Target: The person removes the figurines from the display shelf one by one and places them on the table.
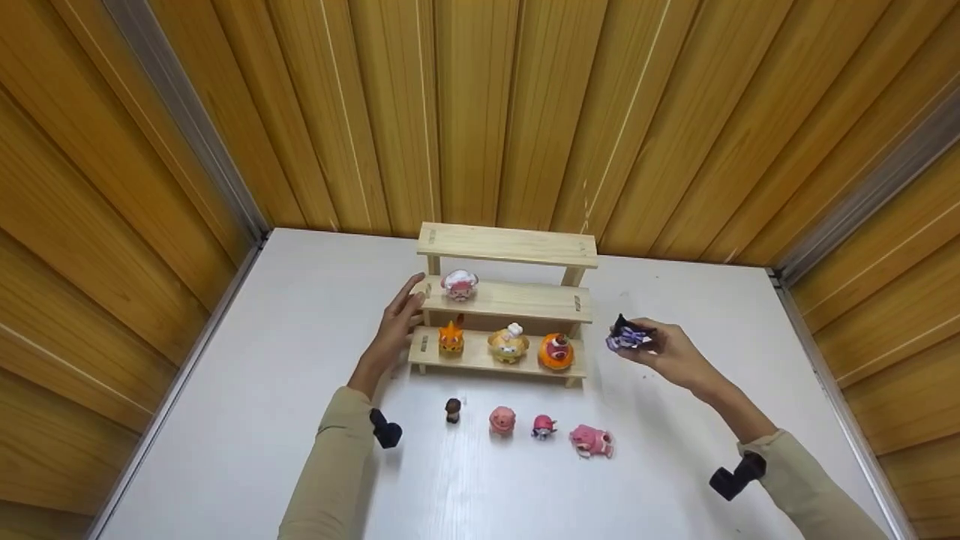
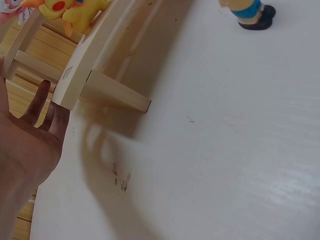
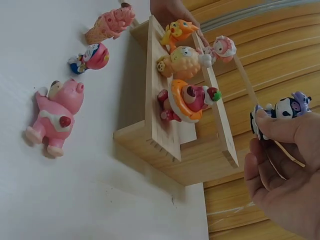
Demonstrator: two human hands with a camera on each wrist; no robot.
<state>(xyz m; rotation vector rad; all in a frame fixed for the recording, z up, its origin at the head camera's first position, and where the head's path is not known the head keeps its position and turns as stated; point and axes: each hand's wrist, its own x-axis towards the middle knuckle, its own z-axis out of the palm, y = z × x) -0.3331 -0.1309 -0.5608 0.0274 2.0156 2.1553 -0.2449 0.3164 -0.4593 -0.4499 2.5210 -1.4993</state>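
My right hand (image 1: 670,355) pinches a small black-and-purple figurine (image 1: 628,335) between thumb and fingers, held up beside the right end of a three-tier wooden stand (image 1: 506,242). In the right wrist view the figurine (image 3: 286,108) shows a white face with a black hood. At the stand's left end, my left hand (image 1: 394,324) touches the middle tier with extended fingers (image 2: 36,104). The middle tier carries a white-and-pink figurine (image 1: 460,286). On the lowest tier stand an orange figurine (image 1: 451,338), a yellow one with a chef's hat (image 1: 508,344) and a pink bear in an orange ring (image 1: 556,351).
In front of the stand, a small brown-haired figurine (image 1: 453,410), a pink ice-cream-cone figurine (image 1: 502,421) and a pink-hatted figurine (image 1: 544,427) are on the white table (image 1: 225,420). A pink bear (image 1: 592,441) lies beside them. Wood-patterned walls (image 1: 472,112) enclose the table.
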